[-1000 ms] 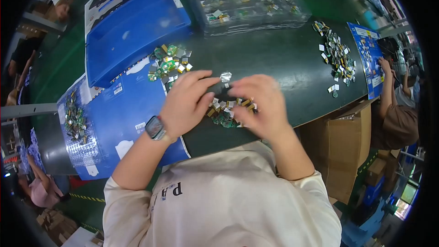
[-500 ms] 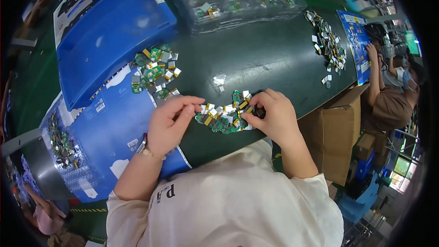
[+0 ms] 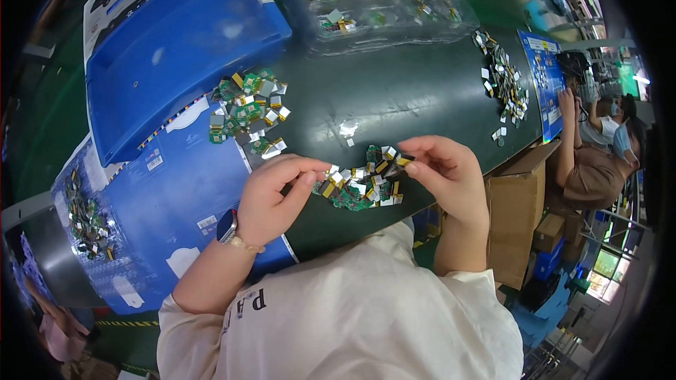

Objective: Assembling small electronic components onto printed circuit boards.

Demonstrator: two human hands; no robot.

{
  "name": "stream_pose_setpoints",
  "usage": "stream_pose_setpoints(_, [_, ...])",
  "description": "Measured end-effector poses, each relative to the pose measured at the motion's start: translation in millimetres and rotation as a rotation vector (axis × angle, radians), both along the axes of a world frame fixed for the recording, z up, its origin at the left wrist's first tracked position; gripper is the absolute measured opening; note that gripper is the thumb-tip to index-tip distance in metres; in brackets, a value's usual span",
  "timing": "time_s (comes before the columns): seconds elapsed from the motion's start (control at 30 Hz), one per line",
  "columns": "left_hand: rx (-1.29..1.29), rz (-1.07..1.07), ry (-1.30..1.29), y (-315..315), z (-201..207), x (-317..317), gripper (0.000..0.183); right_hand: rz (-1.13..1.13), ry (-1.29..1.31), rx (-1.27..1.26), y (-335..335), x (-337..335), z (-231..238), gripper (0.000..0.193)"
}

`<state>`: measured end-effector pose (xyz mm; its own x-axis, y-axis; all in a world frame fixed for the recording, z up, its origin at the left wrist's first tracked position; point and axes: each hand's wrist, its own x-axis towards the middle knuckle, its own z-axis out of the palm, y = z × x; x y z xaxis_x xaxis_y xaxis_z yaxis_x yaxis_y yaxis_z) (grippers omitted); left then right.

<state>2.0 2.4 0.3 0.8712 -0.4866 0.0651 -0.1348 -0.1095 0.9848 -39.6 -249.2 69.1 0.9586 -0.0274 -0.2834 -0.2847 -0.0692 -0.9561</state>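
Observation:
Between my hands, a loose pile of small green circuit boards with silver and yellow-taped battery cells lies on the dark green table. My right hand is at the pile's right side, its thumb and forefinger pinched on a small battery cell with yellow tape, slightly raised. My left hand reaches the pile's left edge, thumb and forefinger curled close together; what lies between their tips cannot be made out.
A blue bin stands at the left, beside another heap of boards. Clear plastic trays with boards sit at the back. A further heap lies right, near a cardboard box. A co-worker sits beyond.
My right hand has moved right and lifted a battery cell off the pile's edge. My left hand has come in against the pile's left side. The view has shifted slightly.

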Motion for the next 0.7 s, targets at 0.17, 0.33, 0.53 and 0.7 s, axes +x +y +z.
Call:
stream_pose_setpoints(0.17, [-0.174,-0.287,0.057,11.7,9.5,-1.8,0.018,0.106,-0.199,-0.26,27.8,18.2,-10.4,0.009])
stream_pose_setpoints(0.33, [-0.158,-0.297,0.146,2.9,10.2,-13.6,0.024,0.29,-0.697,-0.533,64.8,37.6,-14.8,0.016])
stream_pose_setpoints(0.53, [-0.41,0.083,0.57,8.9,3.0,-10.3,0.035,0.219,-0.946,-0.745,85.2,44.5,-28.2,0.021])
stream_pose_setpoints(0.7, [-0.494,0.154,0.797,12.9,0.2,-6.3,0.032,0.252,-0.971,-0.784,94.6,50.1,-33.0,0.021])
